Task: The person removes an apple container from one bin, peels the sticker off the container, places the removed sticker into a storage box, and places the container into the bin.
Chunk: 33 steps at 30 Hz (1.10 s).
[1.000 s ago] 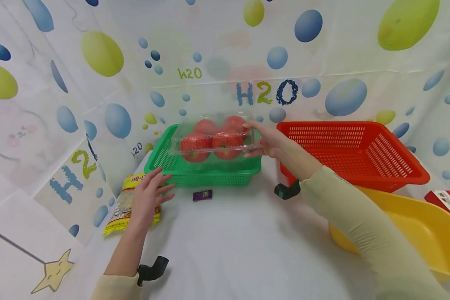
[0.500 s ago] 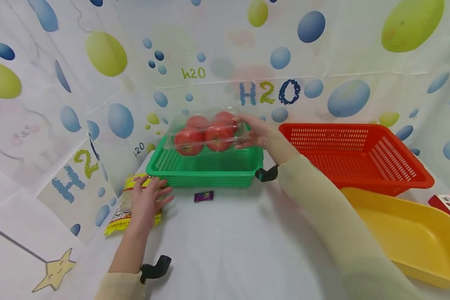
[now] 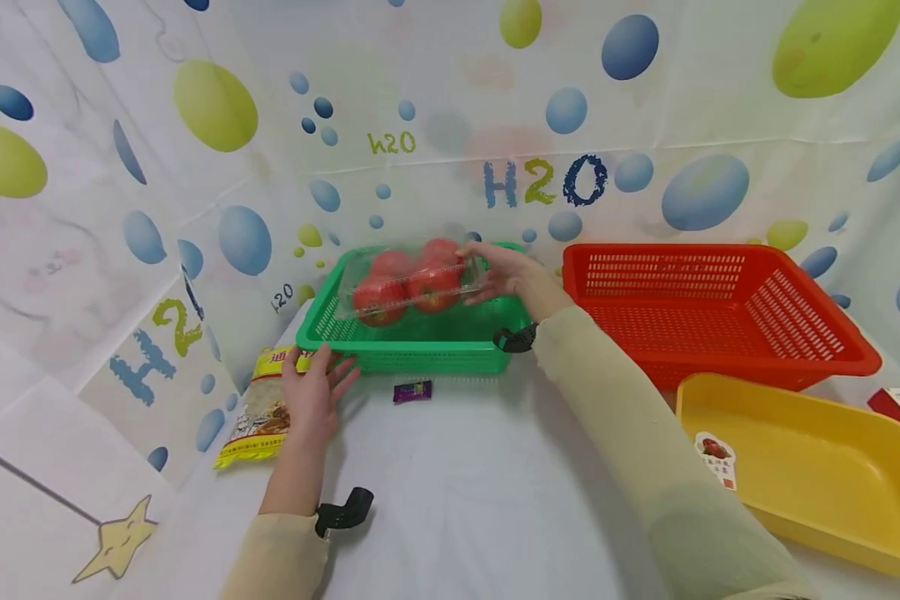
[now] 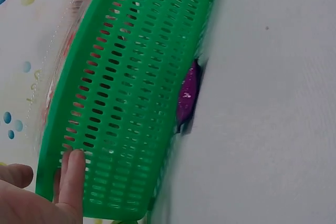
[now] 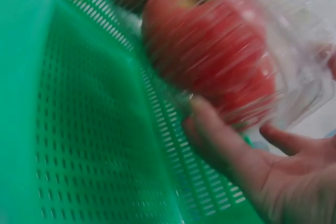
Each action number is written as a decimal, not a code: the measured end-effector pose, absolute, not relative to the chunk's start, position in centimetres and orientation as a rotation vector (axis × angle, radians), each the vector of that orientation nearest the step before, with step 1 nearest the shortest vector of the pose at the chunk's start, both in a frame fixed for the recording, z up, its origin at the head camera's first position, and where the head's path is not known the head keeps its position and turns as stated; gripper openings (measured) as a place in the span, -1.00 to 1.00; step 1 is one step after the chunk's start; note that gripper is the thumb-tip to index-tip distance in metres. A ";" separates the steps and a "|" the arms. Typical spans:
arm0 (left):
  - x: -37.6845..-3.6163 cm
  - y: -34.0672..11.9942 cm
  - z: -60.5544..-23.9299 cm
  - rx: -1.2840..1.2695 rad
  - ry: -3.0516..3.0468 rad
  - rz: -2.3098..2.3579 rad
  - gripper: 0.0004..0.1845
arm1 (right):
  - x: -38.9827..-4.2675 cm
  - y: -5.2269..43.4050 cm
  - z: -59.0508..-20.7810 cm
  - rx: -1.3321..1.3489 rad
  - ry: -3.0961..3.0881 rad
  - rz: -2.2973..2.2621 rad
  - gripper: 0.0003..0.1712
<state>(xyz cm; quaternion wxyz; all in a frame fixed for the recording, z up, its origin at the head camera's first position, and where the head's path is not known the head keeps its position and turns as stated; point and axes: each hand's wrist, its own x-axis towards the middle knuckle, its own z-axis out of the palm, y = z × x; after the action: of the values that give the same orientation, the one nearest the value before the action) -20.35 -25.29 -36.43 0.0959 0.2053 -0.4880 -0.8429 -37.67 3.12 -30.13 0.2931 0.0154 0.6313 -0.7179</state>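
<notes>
Fingers (image 3: 474,250) of your right hand (image 3: 512,277) grip one end of the clear tomato box (image 3: 408,282) above the green basket (image 3: 420,337), your left hand (image 3: 317,392) flat against its corner, so the unsupported far end could tip and slip free.

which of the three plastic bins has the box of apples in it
The green basket, leftmost of the three. The right hand holds the clear box of apples inside it; the red basket and yellow bin hold no apples.
</notes>
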 end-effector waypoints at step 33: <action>-21.5 -24.0 -36.4 0.635 -1.070 -2.628 -0.22 | -38.2 2.9 -32.4 -0.095 1.894 -1.497 -0.17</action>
<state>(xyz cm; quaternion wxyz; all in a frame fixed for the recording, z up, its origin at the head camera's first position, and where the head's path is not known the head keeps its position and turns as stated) -21.48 -23.97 -36.42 0.1168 0.2170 -0.3657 -0.8975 -38.19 2.92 -32.40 0.3548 -0.0367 0.7328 -0.5795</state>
